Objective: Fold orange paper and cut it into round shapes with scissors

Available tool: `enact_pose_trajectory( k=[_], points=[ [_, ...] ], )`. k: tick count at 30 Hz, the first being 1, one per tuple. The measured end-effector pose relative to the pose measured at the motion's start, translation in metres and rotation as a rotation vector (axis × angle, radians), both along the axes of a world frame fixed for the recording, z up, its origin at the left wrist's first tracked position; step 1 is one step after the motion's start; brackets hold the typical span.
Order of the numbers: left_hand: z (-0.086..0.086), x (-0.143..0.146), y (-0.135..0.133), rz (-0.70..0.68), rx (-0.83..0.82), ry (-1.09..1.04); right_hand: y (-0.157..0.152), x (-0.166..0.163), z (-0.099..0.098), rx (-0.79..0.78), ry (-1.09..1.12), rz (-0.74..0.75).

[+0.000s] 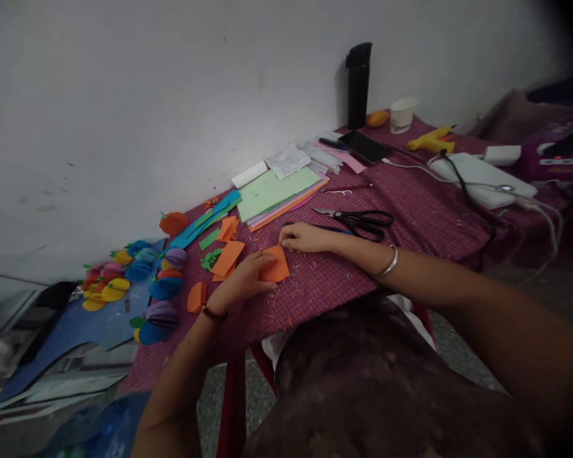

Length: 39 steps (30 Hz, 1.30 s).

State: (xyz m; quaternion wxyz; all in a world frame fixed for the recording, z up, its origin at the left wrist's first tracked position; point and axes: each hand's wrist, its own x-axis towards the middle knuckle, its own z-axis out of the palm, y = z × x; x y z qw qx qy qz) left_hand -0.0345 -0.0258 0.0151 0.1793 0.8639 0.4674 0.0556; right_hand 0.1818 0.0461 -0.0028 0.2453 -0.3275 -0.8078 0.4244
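Observation:
A small square of orange paper (277,266) lies on the checked tablecloth in front of me. My left hand (243,278) holds it down, with the fingers over its left part and the thumb along its lower edge. At the paper's upper right corner, my right hand (310,238) has its fingers curled in a pinch; what sits between them is too small to tell. Behind the right hand a dark, thin tool with a blue part (332,228) shows partly. More folded orange paper pieces (228,259) lie left of the square, beside a green curled paper piece (211,259).
Black-handled scissors (363,221) lie beyond my right forearm. A stack of coloured paper (274,197) is near the wall. Paper fruit shapes (160,318) crowd the left. A black bottle (358,86), phone (365,146), yellow glue gun (432,140) and white cabled device (482,178) stand farther right.

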Motion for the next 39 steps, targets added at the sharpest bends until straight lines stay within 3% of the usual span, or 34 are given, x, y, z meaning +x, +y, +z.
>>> enact_pose_trajectory(
  k=[8,15,19,30,35,39],
  points=[
    [-0.008,-0.019,0.009,0.022,-0.081,-0.158,0.0,0.001,-0.002,0.059,-0.027,0.049],
    [-0.007,-0.002,-0.008,-0.028,0.058,-0.025,-0.003,0.006,0.007,0.07,0.109,0.033],
    [-0.004,0.001,-0.01,-0.025,0.069,-0.001,-0.006,0.005,0.006,0.101,0.035,0.092],
    [0.001,-0.007,-0.002,0.129,-0.221,-0.339,-0.009,0.004,0.001,0.133,-0.074,0.19],
    [-0.009,-0.004,0.001,0.228,-0.039,-0.244,-0.01,0.004,0.001,0.12,-0.107,0.152],
    [-0.006,0.001,0.004,0.348,0.314,-0.308,-0.008,0.001,-0.001,0.001,-0.003,0.018]
  ],
)
